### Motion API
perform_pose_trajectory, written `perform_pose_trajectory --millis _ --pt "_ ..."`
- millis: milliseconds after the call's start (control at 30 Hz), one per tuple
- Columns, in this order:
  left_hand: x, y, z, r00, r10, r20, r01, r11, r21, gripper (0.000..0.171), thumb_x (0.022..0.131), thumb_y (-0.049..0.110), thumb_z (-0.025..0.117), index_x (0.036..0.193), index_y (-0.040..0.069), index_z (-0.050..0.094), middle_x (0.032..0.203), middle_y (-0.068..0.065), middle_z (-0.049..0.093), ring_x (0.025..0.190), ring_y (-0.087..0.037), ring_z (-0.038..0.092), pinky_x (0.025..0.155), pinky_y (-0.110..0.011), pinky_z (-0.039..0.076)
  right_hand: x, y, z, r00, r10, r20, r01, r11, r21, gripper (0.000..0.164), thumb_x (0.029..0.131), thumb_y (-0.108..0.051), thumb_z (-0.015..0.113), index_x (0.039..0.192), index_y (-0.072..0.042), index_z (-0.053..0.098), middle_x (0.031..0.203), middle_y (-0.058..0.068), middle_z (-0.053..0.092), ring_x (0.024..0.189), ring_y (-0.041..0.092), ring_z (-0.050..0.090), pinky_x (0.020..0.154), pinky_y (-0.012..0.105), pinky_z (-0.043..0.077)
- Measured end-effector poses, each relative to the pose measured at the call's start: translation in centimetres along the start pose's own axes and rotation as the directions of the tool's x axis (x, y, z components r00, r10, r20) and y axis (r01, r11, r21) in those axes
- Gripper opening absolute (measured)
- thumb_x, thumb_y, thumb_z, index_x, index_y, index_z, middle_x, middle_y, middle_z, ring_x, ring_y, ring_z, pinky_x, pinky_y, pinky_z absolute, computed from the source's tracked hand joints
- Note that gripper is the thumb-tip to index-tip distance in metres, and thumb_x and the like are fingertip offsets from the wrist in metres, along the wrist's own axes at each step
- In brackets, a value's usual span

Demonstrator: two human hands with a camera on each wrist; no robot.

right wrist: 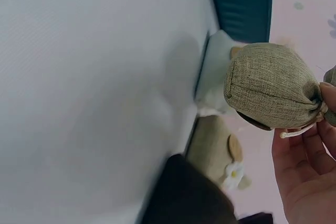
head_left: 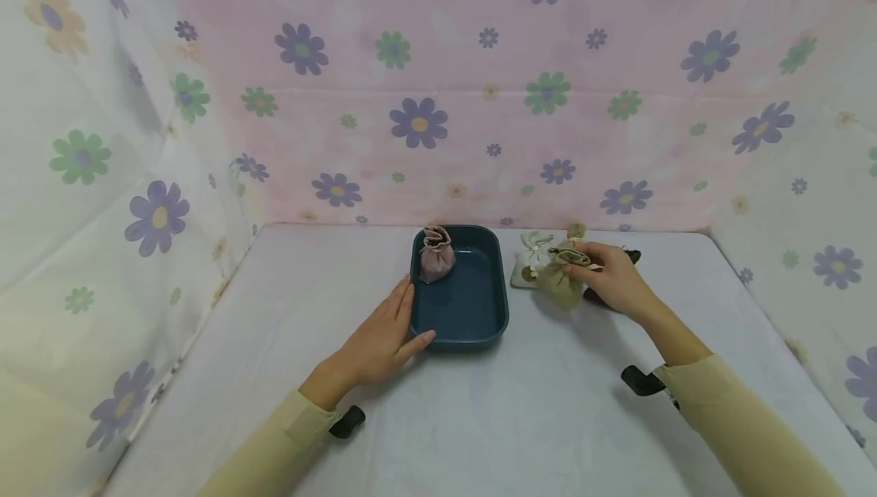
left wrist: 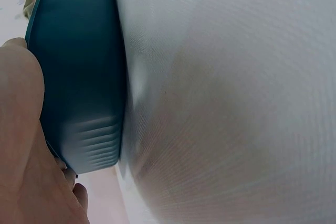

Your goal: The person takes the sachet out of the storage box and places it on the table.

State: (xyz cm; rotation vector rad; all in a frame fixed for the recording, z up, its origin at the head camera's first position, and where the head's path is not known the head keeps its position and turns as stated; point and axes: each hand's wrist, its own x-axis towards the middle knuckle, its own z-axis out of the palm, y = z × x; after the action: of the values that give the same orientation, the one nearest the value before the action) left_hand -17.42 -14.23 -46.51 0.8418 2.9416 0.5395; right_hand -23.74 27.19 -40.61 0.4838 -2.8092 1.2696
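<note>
My right hand (head_left: 613, 280) pinches the gathered neck of an olive-tan drawstring pouch (head_left: 562, 291), which hangs above the table in the right wrist view. My left hand (head_left: 380, 329) rests against the left front corner of a dark blue rectangular tray (head_left: 460, 307), fingers extended along its side and thumb at the front rim. A mauve drawstring pouch (head_left: 437, 259) stands inside the tray at its back left. Right of the tray lies a pale pouch (head_left: 524, 272); a tan pouch (right wrist: 210, 142) with a white flower lies beside it.
A dark brown pouch (head_left: 596, 297) lies partly hidden under my right hand. White cloth covers the table (head_left: 521, 421). Flowered fabric walls (head_left: 479, 162) stand at the back and both sides. A black strap piece (head_left: 642, 380) sits at my right wrist.
</note>
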Motion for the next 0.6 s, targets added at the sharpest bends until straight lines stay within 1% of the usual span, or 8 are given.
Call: perform_pose_trajectory --millis 100,167,267,400,500,600 --pt "0.0 0.0 0.0 1.000 -0.004 0.004 0.004 1.000 0.000 0.099 0.103 0.070 0.029 0.161 -0.006 0.003 0.171 -0.018 -0.007 0.158 -0.027 0.000 0.125 -0.048 0.018 -0.4 0.7 -0.3 0.999 0.024 -0.024 -0.024 0.999 -0.026 0.030 0.100 -0.022 0.070 0.118 0.001 0.069 0.111 0.017 0.071 0.101 0.029 0.067 0.079 0.028 0.055" --pt "0.0 0.0 0.0 1.000 -0.005 0.005 0.005 1.000 0.000 0.099 0.103 0.070 0.029 0.161 -0.006 0.004 0.171 -0.018 -0.006 0.158 -0.027 0.000 0.125 -0.048 0.018 -0.6 1.1 -0.4 0.998 0.043 -0.036 -0.045 0.999 -0.032 0.029 0.100 -0.022 0.070 0.116 0.002 0.069 0.109 0.017 0.070 0.098 0.029 0.068 0.076 0.027 0.054" --pt "0.0 0.0 0.0 1.000 -0.006 0.004 0.006 1.000 -0.001 0.099 0.103 0.069 0.030 0.161 -0.007 0.005 0.171 -0.019 -0.005 0.158 -0.028 0.001 0.125 -0.048 0.019 -1.0 1.6 -0.5 0.995 0.084 -0.055 -0.086 0.996 -0.033 0.030 0.099 -0.022 0.071 0.114 0.003 0.068 0.107 0.018 0.070 0.097 0.028 0.068 0.075 0.026 0.053" --pt "0.0 0.1 -0.1 1.000 -0.012 0.005 0.012 1.000 -0.012 0.098 0.104 0.068 0.033 0.161 -0.006 0.006 0.171 -0.019 -0.005 0.158 -0.028 0.002 0.125 -0.048 0.019 -1.3 2.2 -0.3 0.988 0.131 -0.085 -0.136 0.990 -0.049 0.030 0.098 -0.022 0.072 0.114 0.003 0.068 0.106 0.019 0.070 0.093 0.023 0.064 0.074 0.028 0.051" --pt "-0.1 0.1 -0.2 1.000 -0.012 0.006 0.012 1.000 -0.014 0.098 0.104 0.068 0.033 0.161 -0.006 0.005 0.171 -0.018 -0.006 0.158 -0.027 0.002 0.125 -0.048 0.019 -1.4 2.4 -0.1 0.984 0.135 -0.115 -0.144 0.987 -0.076 0.030 0.097 -0.019 0.073 0.114 0.005 0.069 0.104 0.020 0.071 0.089 0.023 0.063 0.071 0.030 0.050" --pt "0.0 0.1 -0.3 1.000 -0.007 0.006 0.007 1.000 -0.010 0.098 0.104 0.068 0.033 0.161 -0.006 0.006 0.171 -0.018 -0.006 0.158 -0.027 0.001 0.125 -0.048 0.019 -1.5 2.5 0.0 0.983 0.118 -0.141 -0.133 0.986 -0.105 0.030 0.095 -0.015 0.074 0.115 0.006 0.068 0.105 0.023 0.071 0.091 0.028 0.066 0.070 0.030 0.051"
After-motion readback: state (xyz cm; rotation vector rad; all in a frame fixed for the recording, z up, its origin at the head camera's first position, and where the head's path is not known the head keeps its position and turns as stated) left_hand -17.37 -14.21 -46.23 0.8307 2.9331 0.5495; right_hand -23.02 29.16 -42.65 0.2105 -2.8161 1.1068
